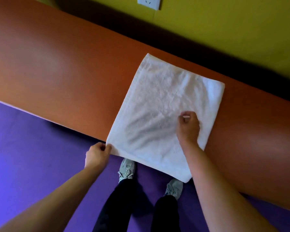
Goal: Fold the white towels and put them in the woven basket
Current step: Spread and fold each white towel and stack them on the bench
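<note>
A white towel lies spread flat across the orange table, its near edge hanging a little over the table's front. My left hand pinches the towel's near left corner at the table edge. My right hand rests on the towel's right part with its fingers curled, and whether it grips cloth cannot be told. No woven basket is in view.
The orange table runs diagonally from upper left to lower right, with a yellow-green wall and a white socket behind it. Below lie a purple floor and my two feet in pale shoes.
</note>
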